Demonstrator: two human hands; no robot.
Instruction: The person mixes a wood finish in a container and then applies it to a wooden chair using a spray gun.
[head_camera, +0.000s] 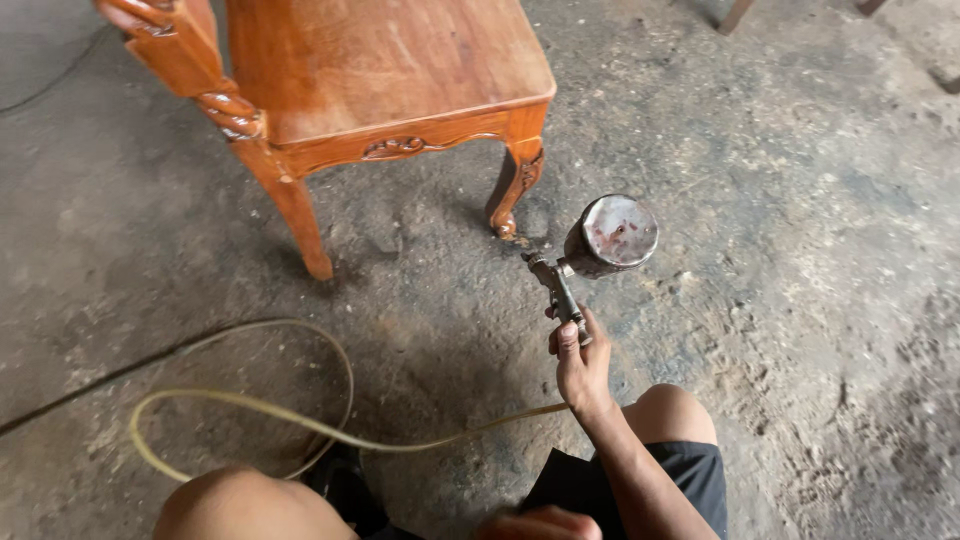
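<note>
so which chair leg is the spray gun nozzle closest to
The curved carved front leg on the right of the picture; the spray gun in the right hand points at its foot. The straighter leg stands further left.

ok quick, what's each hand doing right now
Right hand: closed on the spray gun, its nozzle toward the chair leg.
Left hand: at the bottom edge, holding nothing visible; open or closed cannot be told.

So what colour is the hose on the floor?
The hose is pale yellow, seen in the head view.
</note>
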